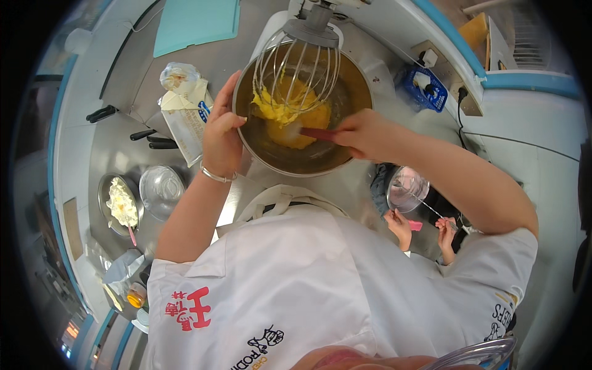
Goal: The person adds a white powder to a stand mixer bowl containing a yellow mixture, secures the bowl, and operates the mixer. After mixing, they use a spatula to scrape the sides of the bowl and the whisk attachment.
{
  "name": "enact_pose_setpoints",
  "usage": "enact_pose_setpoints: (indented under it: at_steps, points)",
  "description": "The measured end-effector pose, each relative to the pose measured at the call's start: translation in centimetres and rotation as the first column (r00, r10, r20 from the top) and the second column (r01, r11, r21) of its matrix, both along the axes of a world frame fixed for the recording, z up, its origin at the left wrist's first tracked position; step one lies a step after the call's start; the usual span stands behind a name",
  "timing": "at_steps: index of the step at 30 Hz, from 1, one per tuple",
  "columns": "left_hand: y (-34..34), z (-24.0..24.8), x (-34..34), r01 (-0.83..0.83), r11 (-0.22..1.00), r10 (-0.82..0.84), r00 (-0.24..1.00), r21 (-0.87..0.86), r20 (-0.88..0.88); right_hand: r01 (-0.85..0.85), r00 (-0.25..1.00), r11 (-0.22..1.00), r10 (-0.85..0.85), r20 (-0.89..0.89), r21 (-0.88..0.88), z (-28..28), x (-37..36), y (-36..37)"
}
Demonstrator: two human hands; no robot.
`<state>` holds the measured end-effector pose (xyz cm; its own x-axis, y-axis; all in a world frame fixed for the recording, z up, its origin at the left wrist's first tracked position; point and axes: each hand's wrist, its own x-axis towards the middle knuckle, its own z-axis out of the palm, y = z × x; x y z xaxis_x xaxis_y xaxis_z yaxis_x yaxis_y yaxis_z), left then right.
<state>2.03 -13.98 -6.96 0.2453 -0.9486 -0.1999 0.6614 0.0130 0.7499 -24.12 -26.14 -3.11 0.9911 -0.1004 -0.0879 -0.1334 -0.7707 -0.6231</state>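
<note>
A metal mixing bowl (354, 83) stands below the wire whisk (296, 74) of a stand mixer. Yellow, butter-like mixture (296, 111) lies inside, some of it behind the wires. My left hand (222, 139) grips the bowl's left side, thumb over the rim and fingers round the outside. In my right hand (357, 135) is a spatula (317, 133) with a red handle, held by closed fingers. Its pale blade reaches into the yellow mixture under the whisk.
Left of the bowl lie a torn package (185, 117) and black-handled tools (161, 143). Farther left are a bowl of white cream (122, 203) and a clear bowl (161, 192). At right, another person's hands (399, 228) work near a clear bowl (407, 188). A blue container (425, 86) stands near the wall.
</note>
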Motion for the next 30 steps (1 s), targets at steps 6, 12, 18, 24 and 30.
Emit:
enact_pose_setpoints:
  at_steps: [6, 12, 18, 24, 30]
  points:
    - [1.4, 0.4, -1.0, 0.05, 0.996, -0.064, 0.977, 0.076, 0.205, 0.492, 0.69, 0.8, -0.599, -0.408, -0.343, 9.1, -0.5, 1.2]
    - [-0.5, -0.7, 1.7, 0.119, 0.991, -0.112, 0.988, -0.058, 0.11, 0.276, 0.876, 0.693, -0.467, -0.123, -0.666, 6.2, -1.3, 0.7]
    - [1.8, 0.7, -0.6, 0.082, 0.993, -0.105, 0.949, 0.087, 0.299, 0.042, 0.886, 0.649, -0.376, -0.272, -0.76, 4.2, 2.3, -0.1]
    - [0.4, 0.1, 0.7, 0.176, 0.984, -0.179, 0.955, 0.034, 0.238, -0.237, 0.835, 0.706, -0.202, -0.511, -0.667, 2.9, 4.3, -0.3]
    - [-1.2, -0.8, 2.0, 0.278, 0.96, -0.276, 0.956, -0.009, 0.098, 0.082, 0.872, 0.636, -0.418, -0.254, -0.767, 6.7, 0.2, 0.3]
